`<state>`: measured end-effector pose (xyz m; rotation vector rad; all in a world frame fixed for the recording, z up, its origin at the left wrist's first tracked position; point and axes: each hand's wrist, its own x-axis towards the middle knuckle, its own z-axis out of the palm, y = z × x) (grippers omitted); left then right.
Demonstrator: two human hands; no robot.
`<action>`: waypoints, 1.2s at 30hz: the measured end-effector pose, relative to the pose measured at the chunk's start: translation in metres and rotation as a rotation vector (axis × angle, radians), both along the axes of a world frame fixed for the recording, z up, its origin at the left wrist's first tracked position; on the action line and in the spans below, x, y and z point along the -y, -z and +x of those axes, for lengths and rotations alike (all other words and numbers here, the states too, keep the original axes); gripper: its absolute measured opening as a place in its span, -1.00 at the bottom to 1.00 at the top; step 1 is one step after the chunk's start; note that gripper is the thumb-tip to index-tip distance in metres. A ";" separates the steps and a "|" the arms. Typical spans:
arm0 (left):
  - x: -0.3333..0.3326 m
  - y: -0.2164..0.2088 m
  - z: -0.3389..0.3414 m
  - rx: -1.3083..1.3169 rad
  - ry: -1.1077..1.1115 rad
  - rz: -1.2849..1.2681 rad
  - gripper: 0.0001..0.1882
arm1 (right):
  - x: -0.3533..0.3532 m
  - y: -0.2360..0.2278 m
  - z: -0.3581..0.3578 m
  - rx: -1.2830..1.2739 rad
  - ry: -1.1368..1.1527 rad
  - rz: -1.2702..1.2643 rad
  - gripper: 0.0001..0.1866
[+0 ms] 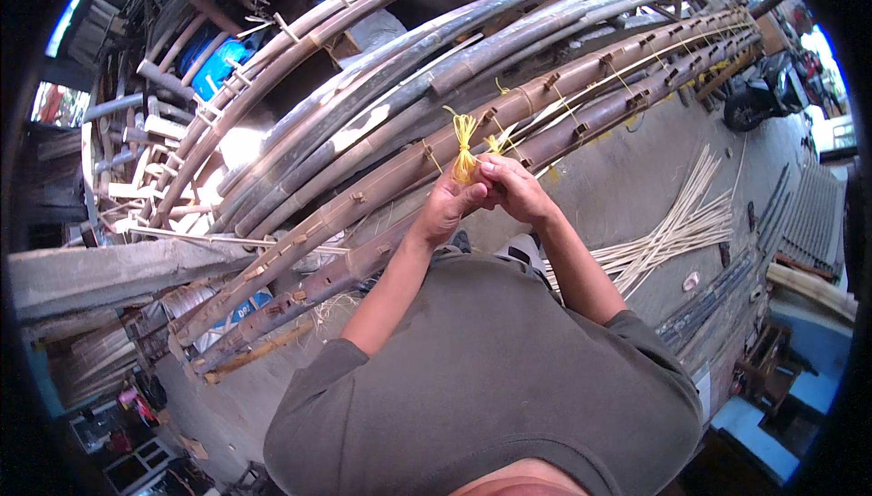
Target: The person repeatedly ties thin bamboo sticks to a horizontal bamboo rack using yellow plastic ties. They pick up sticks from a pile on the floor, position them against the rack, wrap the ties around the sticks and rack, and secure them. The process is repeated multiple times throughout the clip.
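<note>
My two hands meet in front of my chest, fingers pinched together. A small bundle of yellow string (464, 133) stands up from between them, its loops fanned above a narrow waist. My left hand (448, 206) grips the bundle's lower end. Close against it, my right hand (516, 191) has its fingertips closed on the yellow strands, with another tuft beside them. Just beyond the hands runs a long brown bamboo pole (581, 74) with short pegs. A second pegged pole (595, 125) lies nearer, partly behind my hands and left forearm. Thin cords span between the two.
Curved bamboo poles (381, 87) are stacked at the far side. A ladder-like bamboo frame (300, 46) and a blue drum (211, 67) are at far left. Thin light sticks (668, 228) lie on the floor at right, with a motorcycle (763, 96) beyond.
</note>
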<state>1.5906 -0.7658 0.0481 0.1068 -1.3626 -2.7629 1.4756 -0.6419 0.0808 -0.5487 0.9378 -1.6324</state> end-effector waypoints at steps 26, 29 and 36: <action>0.174 -0.040 -0.082 0.242 -0.533 0.042 -0.76 | -0.104 0.176 0.046 0.803 0.634 0.314 -0.71; 0.251 0.031 -0.108 0.557 -0.332 -1.042 -0.61 | -0.143 0.187 0.040 0.621 0.562 0.676 -0.73; 0.026 -0.022 -0.215 0.195 -0.184 -1.787 -0.39 | -0.248 0.217 0.027 0.307 0.593 0.807 -0.71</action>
